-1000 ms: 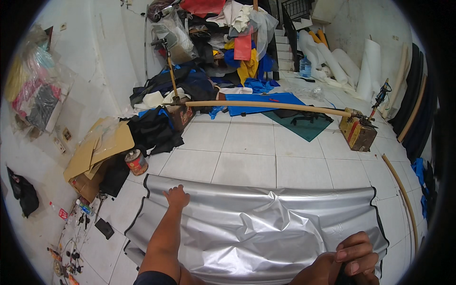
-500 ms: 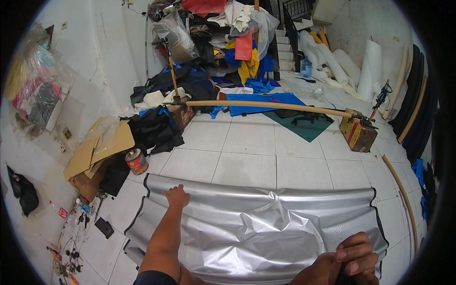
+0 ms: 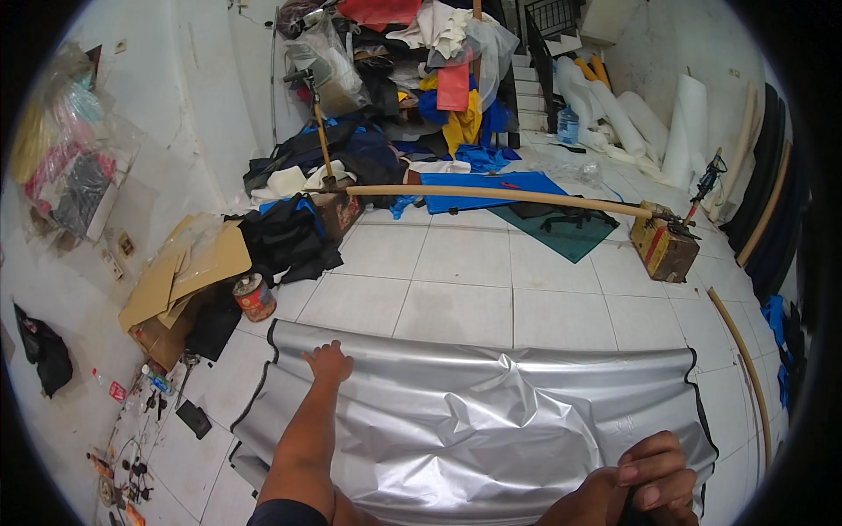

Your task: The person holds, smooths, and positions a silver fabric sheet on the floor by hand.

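A wide silver sheet [image 3: 421,412] with dark edging lies over the floor in front of me, creased and puckered around its middle. My left hand [image 3: 330,361] rests flat on it near its far left edge, fingers spread, holding nothing. Close to me at the lower right, my right hand [image 3: 653,473] is raised above the sheet with its fingers curled together. Whatever those fingers pinch, if anything, is hidden from this side.
Beyond the sheet a long tan tube [image 3: 491,195] spans between two weathered boxes, the right one yellowish [image 3: 662,250]. Flattened cardboard [image 3: 189,263], a rusty can [image 3: 254,298] and a black phone-like slab [image 3: 193,419] lie left. A curved tan tube [image 3: 745,359] lies right.
Almost nothing differs. The view has shifted very slightly, while both hands and the silver sheet keep their places.
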### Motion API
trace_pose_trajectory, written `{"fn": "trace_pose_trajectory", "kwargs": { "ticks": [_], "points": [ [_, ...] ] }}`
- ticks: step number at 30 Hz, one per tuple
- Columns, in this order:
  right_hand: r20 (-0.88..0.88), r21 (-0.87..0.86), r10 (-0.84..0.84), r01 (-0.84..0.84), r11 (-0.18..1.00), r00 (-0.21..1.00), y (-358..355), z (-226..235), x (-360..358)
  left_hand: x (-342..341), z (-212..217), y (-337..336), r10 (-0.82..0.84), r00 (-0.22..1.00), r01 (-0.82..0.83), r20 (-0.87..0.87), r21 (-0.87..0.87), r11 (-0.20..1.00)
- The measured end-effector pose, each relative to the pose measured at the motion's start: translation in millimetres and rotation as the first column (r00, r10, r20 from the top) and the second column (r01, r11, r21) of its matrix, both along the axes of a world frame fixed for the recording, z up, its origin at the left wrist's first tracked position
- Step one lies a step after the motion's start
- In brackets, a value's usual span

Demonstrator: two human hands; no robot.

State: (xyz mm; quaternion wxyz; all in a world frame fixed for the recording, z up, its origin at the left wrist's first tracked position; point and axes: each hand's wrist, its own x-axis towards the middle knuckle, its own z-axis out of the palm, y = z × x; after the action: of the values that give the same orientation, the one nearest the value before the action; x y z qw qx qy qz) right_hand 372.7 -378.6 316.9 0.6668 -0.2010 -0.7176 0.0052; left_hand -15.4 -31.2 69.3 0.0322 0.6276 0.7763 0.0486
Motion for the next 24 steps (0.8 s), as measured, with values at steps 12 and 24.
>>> {"fn": "trace_pose_trajectory", "kwargs": {
  "ticks": [12, 24],
  "points": [
    [-0.065, 0.199, 0.147, -0.131, 0.971, 0.987, 24.7, -15.0, -7.7, -3.5, 3.3, 1.4, 0.012, 1.0, -0.012, -0.003, 0.001, 1.0],
    [-0.02, -0.159, 0.452, -0.449, 0.879, 0.892, 27.7, -28.1, 0.6, -54.0, 49.9, 20.1, 0.092, 0.853, -0.216, 0.514, 0.185, 0.959]
  ]
}}
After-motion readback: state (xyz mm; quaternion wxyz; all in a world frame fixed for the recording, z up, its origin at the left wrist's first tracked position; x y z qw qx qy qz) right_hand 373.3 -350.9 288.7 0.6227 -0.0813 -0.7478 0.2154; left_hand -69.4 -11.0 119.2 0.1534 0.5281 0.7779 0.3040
